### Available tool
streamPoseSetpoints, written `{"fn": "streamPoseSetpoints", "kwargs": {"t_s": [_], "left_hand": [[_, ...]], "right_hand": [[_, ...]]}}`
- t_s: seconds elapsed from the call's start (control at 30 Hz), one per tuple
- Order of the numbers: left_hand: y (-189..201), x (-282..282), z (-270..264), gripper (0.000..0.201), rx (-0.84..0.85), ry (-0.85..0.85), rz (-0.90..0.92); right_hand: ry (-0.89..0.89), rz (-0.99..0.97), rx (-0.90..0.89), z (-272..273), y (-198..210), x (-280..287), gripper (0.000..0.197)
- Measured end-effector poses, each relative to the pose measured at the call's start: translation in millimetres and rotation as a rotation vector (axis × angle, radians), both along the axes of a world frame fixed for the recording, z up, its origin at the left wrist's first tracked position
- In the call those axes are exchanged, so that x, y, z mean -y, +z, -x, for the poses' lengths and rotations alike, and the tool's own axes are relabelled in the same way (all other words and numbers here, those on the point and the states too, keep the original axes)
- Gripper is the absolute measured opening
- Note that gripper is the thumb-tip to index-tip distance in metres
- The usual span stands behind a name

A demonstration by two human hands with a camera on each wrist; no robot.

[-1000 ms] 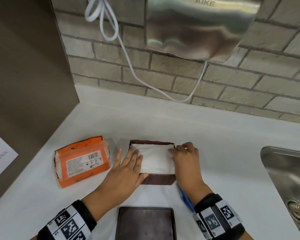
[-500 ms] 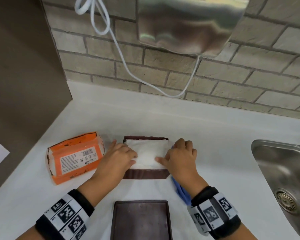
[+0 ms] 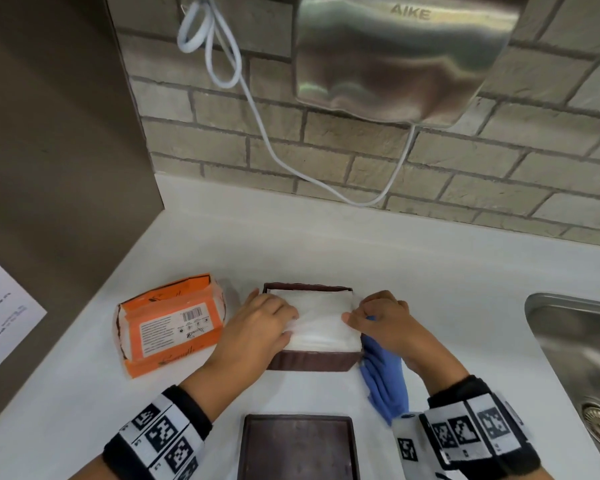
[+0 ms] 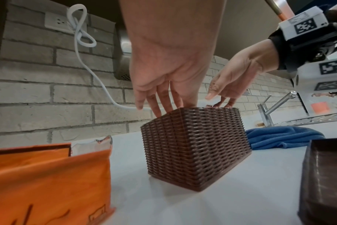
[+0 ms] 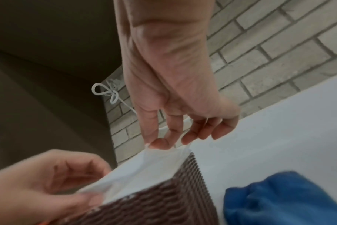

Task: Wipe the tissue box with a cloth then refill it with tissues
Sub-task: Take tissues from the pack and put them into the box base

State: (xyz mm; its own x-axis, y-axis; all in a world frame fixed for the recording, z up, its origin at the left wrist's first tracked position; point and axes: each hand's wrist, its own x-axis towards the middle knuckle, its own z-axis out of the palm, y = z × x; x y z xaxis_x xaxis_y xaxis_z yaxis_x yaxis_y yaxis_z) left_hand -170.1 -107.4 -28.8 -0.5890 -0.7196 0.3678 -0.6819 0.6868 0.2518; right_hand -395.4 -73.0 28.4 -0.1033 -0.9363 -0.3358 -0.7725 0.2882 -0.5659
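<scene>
A brown woven tissue box (image 3: 310, 362) stands open on the white counter, packed to the rim with white tissues (image 3: 321, 322). My left hand (image 3: 290, 323) is at the stack's left end, fingers curled, and pinches the top tissue (image 5: 144, 164). At the right end my right hand (image 3: 350, 318) pinches the same sheet between thumb and forefinger (image 5: 160, 143). In the left wrist view my left fingers (image 4: 164, 105) reach down at the box rim. A blue cloth (image 3: 383, 382) lies crumpled beside the box's right side, under my right wrist.
The box's brown lid (image 3: 298, 445) lies near the front edge. An opened orange tissue pack (image 3: 168, 327) sits left of the box. A steel sink (image 3: 575, 344) is at the right, a hand dryer (image 3: 395, 57) with a white cable on the brick wall.
Both hands went from lying on the tissue stack to curling and pinching the top sheet at its two ends. The box has stayed where it was.
</scene>
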Motion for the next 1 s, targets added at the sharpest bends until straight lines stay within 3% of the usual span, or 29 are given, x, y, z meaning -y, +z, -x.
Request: {"fn": "streamPoseSetpoints", "kwargs": {"t_s": [0.1, 0.23, 0.4, 0.47, 0.57, 0.67, 0.73, 0.83, 0.87, 0.93, 1.0], "left_hand": [[-3.7, -0.8, -4.1, 0.034, 0.009, -0.02, 0.024], [-6.7, -1.7, -9.5, 0.041, 0.123, -0.067, 0.064], [0.6, 0.1, -9.0, 0.056, 0.211, -0.037, 0.149], [1.5, 2.3, -9.8, 0.055, 0.244, -0.03, 0.172], [0.4, 3.1, -10.5, 0.052, 0.309, -0.031, 0.172], [-0.7, 5.5, -8.3, 0.04, 0.36, -0.037, 0.17], [-2.4, 8.1, -7.6, 0.033, 0.389, -0.018, 0.171], [-3.7, 5.7, -4.7, 0.028, 0.353, 0.012, 0.17], [-2.0, 2.5, -2.8, 0.038, 0.329, 0.015, 0.139], [-0.6, -3.0, 1.8, 0.055, 0.313, -0.003, 0.092], [-3.2, -6.7, 3.8, 0.056, 0.32, -0.018, 0.088]], "right_hand": [[0.007, -0.038, -0.105, 5.8, -6.1, 2.8, 0.034], [0.053, -0.06, -0.465, -4.8, -13.8, 2.8, 0.027], [0.117, 0.009, -0.697, -21.1, -17.0, 0.1, 0.039], [0.14, 0.121, -0.671, -23.3, -15.6, -2.2, 0.037], [0.223, 0.442, -0.395, -29.7, -19.7, -1.1, 0.028], [0.414, 0.276, -0.208, -41.8, -32.4, -0.5, 0.05], [0.447, 0.13, -0.235, -47.2, -39.5, -2.2, 0.063], [0.419, 0.158, -0.352, -49.4, -45.8, -4.9, 0.094], [0.408, 0.173, -0.397, -49.0, -46.2, -5.7, 0.094], [0.397, 0.227, -0.479, -47.4, -47.2, -8.6, 0.076], [0.316, 0.332, -0.531, -42.2, -45.4, -13.0, 0.036]]}}
